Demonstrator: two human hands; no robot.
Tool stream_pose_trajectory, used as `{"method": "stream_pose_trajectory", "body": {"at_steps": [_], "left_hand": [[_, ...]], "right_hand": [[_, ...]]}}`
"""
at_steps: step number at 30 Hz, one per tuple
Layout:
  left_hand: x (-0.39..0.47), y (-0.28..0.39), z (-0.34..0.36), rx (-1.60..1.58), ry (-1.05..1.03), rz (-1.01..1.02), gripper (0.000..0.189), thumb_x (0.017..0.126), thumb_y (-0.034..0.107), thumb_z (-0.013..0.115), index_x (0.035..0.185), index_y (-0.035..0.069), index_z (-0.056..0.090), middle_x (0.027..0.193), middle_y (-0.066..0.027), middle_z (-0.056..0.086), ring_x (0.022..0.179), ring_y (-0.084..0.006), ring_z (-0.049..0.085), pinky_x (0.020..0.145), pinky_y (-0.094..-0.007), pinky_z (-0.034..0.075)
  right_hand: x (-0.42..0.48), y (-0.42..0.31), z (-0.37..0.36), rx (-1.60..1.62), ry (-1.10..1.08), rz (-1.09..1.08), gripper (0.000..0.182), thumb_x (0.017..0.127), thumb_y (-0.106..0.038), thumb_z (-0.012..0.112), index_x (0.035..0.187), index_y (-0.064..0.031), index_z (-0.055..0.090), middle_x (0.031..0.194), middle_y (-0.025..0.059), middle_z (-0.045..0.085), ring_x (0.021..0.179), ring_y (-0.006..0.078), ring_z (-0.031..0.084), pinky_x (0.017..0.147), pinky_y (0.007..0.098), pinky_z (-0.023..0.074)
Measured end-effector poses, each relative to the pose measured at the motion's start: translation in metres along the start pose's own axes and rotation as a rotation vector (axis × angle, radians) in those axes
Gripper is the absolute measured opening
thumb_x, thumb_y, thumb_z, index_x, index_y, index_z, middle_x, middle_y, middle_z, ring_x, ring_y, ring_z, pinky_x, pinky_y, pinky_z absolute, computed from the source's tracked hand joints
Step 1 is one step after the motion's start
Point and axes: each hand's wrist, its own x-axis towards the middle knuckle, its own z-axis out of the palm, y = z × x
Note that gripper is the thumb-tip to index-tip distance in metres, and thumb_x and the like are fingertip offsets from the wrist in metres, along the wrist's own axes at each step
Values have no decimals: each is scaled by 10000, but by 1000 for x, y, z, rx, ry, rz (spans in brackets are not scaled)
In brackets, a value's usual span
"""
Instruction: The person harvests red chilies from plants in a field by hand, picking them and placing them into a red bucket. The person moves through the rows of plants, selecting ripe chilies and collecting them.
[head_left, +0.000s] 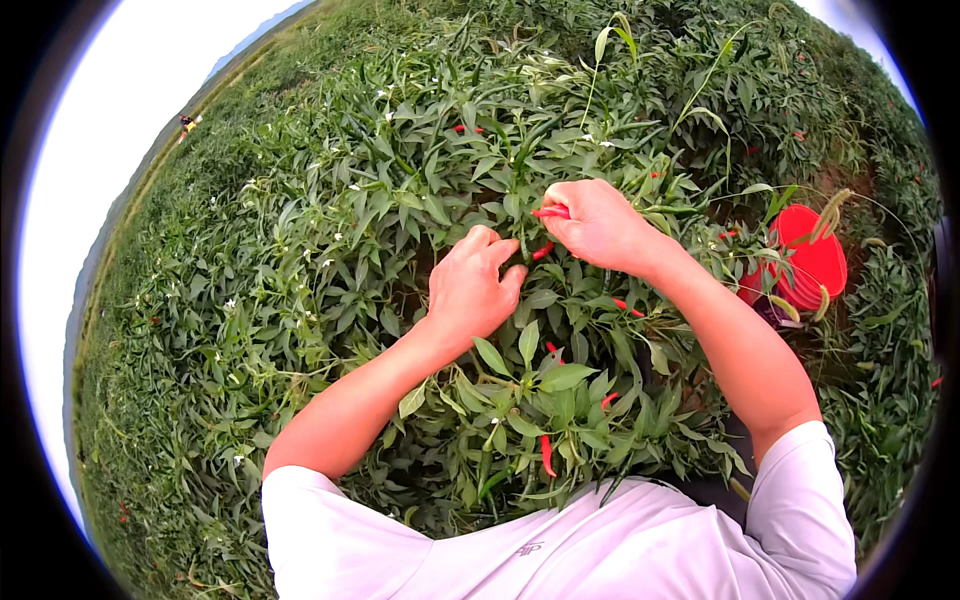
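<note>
My right hand (596, 225) is closed around a red chili pepper (552, 211), whose tip sticks out to the left of the fist. Lower left of it, my left hand (480, 281) is among the leaves with its thumb and index finger a little apart; whether its fingertips touch anything cannot be told. Close to those fingertips hangs another red chili pepper (542, 250), beside a green pepper (524, 244) on the plant. More red peppers hang lower in the foliage, one of them (547, 455) near my shirt.
Dense chili plants (262, 315) with white flowers surround me. A red bucket (814, 259) stands at the right, partly behind leaves and grass seed heads. Bare soil (832, 184) shows near it. Tall grass blades rise at the upper right. A distant person (187, 126) is at the field's left edge.
</note>
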Motion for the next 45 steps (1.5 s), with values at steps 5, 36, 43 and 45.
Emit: {"method": "stream_pose_trajectory", "body": {"at_steps": [5, 36, 43, 45], "left_hand": [[6, -9, 20, 16, -93, -4, 164, 796, 173, 752, 920, 70, 728, 909, -114, 573, 857, -314, 632, 716, -440, 515], [-12, 84, 29, -57, -243, 302, 245, 821, 53, 700, 1064, 73, 708, 940, -106, 620, 780, -317, 655, 695, -407, 535], [-14, 87, 34, 243, -407, 214, 225, 824, 154, 704, 1046, 146, 731, 925, -94, 593, 765, -330, 655, 658, -432, 522], [-21, 82, 35, 216, -404, 220, 209, 821, 160, 709, 1028, 147, 736, 920, -88, 591, 758, -320, 655, 654, -430, 521]], "right_hand": [[-20, 21, 10, -238, 7, 88, 237, 829, -186, 669, 727, 14, 597, 709, 245, 621, 727, 462, 581, 669, 484, 486], [-134, 14, -36, 1111, 261, 243, 203, 979, -170, 612, 1007, 2, 507, 1052, 209, 696, 525, 35, 460, 380, 189, 294], [-164, 56, -7, 697, 270, 359, 126, 944, -98, 612, 917, 2, 539, 788, 39, 592, 661, 95, 585, 555, 278, 551], [-174, 56, 1, 548, 92, 390, 137, 928, -93, 643, 945, 33, 591, 755, 29, 578, 627, 104, 594, 538, 286, 555]]}}
